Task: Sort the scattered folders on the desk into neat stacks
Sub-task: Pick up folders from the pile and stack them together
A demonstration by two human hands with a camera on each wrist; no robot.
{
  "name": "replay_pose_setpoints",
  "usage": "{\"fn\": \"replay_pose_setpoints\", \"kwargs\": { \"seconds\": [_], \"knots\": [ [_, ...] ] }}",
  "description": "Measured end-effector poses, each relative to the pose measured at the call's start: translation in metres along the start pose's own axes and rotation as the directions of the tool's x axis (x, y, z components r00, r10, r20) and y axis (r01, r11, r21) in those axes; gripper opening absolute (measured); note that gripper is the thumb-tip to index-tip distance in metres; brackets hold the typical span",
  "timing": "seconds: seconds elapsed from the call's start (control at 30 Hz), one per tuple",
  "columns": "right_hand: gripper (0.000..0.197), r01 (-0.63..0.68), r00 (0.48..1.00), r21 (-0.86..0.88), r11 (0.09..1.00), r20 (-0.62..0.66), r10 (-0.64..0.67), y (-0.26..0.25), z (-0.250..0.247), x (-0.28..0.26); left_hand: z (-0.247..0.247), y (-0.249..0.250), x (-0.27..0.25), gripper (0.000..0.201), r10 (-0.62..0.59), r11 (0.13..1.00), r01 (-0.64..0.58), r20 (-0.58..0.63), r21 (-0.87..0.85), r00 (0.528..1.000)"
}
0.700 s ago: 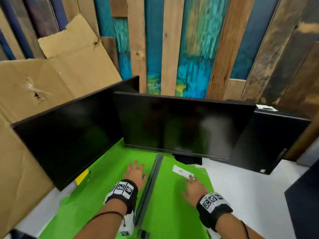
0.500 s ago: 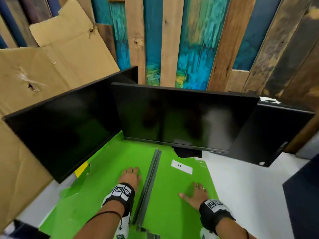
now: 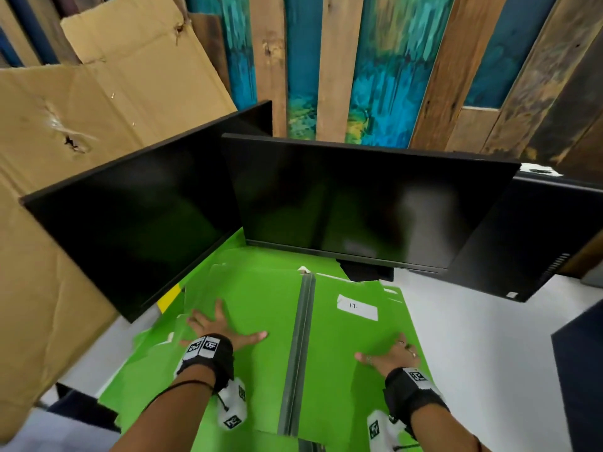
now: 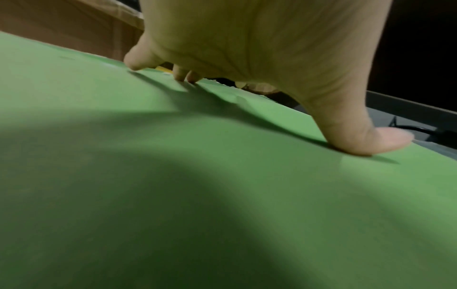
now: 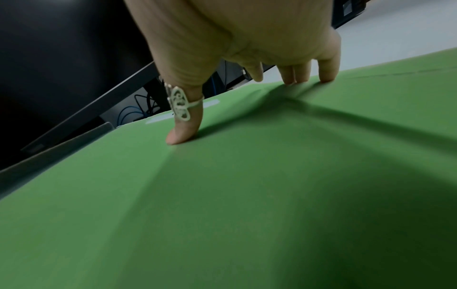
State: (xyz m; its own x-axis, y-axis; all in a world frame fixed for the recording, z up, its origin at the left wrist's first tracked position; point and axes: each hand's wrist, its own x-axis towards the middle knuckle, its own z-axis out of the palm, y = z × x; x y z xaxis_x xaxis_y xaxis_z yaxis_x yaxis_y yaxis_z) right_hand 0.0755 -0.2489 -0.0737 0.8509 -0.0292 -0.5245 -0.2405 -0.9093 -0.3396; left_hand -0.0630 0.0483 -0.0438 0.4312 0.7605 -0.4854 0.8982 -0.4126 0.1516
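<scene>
**A:** Starting at the left, how tidy is it?

**B:** Not very. Green sheets (image 3: 143, 360) stick out at odd angles by the left edge of the pile, and a yellow folder (image 3: 169, 296) peeks from under the left monitor (image 3: 137, 230). None of that is squared up.

**A:** And the left hand (image 3: 217, 327)?

**B:** It lies flat with its fingers (image 4: 180, 75) spread, tips and thumb pressing on the left green folder (image 3: 261, 308). It grips nothing.

**A:** What is in the middle?

**B:** A grey spine (image 3: 298, 350) runs between the two green panels. Whether this is one open folder or two laid side by side, I cannot tell.

**A:** The right side?

**B:** The right hand (image 3: 390, 355) is also flat and splayed, its fingers (image 5: 326, 70) pressing the right green folder (image 3: 346, 386), near its right edge. That folder carries a white label (image 3: 357, 306). It holds nothing either. The white tabletop (image 3: 483, 337) shows beyond it, with the centre monitor (image 3: 359, 203) and a black computer case (image 3: 538, 236) behind.

**A:** So how far along?

**B:** Early, I would judge. The folders lie in one broad overlapping spread in front of the monitors, mostly green. No separate neat stack shows anywhere.

**A:** What is left?

**B:** Probably most of it: gathering the skewed sheets on the left, pulling out the yellow one, and aligning edges into stacks.
</scene>
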Motion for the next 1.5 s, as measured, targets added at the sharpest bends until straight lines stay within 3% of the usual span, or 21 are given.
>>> {"fn": "replay_pose_setpoints", "kwargs": {
  "seconds": [0.17,0.33,0.53,0.67,0.8,0.87,1.0,1.07,1.17,1.23,1.33,1.37,1.43,1.5],
  "knots": [
    [0.135,-0.011,1.0,-0.038,0.999,-0.025,0.01,0.004,-0.002,0.007,0.0,-0.01,-0.002,0.136,-0.127,0.978,0.102,-0.136,-0.179,0.982],
    [0.134,-0.018,0.999,-0.049,0.999,-0.048,0.016,0.01,-0.008,0.004,-0.009,-0.004,-0.009,0.113,-0.091,0.988,0.057,-0.242,-0.142,0.966],
    [0.124,0.009,0.994,0.052,0.999,-0.111,-0.003,0.02,-0.011,0.002,-0.023,0.0,-0.007,0.043,-0.107,0.885,-0.113,-0.433,-0.452,0.895],
    [0.128,-0.059,0.982,0.279,0.959,-0.155,0.106,0.027,-0.009,0.018,-0.038,0.002,-0.011,0.037,-0.134,0.751,-0.134,-0.349,-0.646,0.927],
    [0.14,-0.06,0.98,0.603,0.796,-0.118,0.163,0.057,0.029,0.094,-0.044,0.011,-0.019,0.036,-0.093,0.657,-0.191,-0.329,-0.73,0.94],
    [0.126,0.008,0.985,0.679,0.734,-0.134,0.113,0.058,0.033,0.107,-0.045,0.016,-0.016,0.038,-0.031,0.609,-0.208,-0.285,-0.766,0.958],
    [0.073,0.172,0.981,0.804,0.569,-0.195,-0.019,0.006,-0.028,0.016,-0.051,0.038,-0.015,0.037,0.127,0.599,-0.283,-0.259,-0.749,0.957],
    [0.063,0.234,0.972,0.844,0.482,-0.202,-0.118,-0.011,-0.042,0.001,-0.057,0.056,-0.025,0.039,0.224,0.595,-0.34,-0.256,-0.728,0.94],
    [0.054,0.293,0.949,0.855,0.427,-0.207,-0.238,-0.033,-0.055,-0.01,-0.064,0.085,-0.056,0.068,0.445,0.595,-0.371,-0.092,-0.713,0.891],
    [0.054,0.311,0.937,0.86,0.405,-0.206,-0.282,-0.045,-0.06,-0.015,-0.069,0.102,-0.084,0.072,0.593,0.621,-0.468,-0.014,-0.629,0.805],
    [0.059,0.304,0.924,0.869,0.39,-0.169,-0.343,-0.056,-0.061,-0.018,-0.077,0.123,-0.131,0.055,0.749,0.57,-0.568,0.09,-0.594,0.656],
    [0.059,0.286,0.924,0.88,0.378,-0.149,-0.352,-0.057,-0.059,-0.019,-0.082,0.129,-0.147,0.051,0.751,0.592,-0.56,0.144,-0.579,0.645],
    [0.053,0.245,0.925,0.906,0.344,-0.112,-0.363,-0.059,-0.056,-0.023,-0.091,0.136,-0.176,0.046,0.704,0.676,-0.53,0.235,-0.511,0.671],
    [0.078,0.223,0.929,0.932,0.286,-0.114,-0.352,-0.058,-0.05,-0.021,-0.103,0.135,-0.2,0.049,0.67,0.706,-0.475,0.279,-0.526,0.688]
  ]
}}
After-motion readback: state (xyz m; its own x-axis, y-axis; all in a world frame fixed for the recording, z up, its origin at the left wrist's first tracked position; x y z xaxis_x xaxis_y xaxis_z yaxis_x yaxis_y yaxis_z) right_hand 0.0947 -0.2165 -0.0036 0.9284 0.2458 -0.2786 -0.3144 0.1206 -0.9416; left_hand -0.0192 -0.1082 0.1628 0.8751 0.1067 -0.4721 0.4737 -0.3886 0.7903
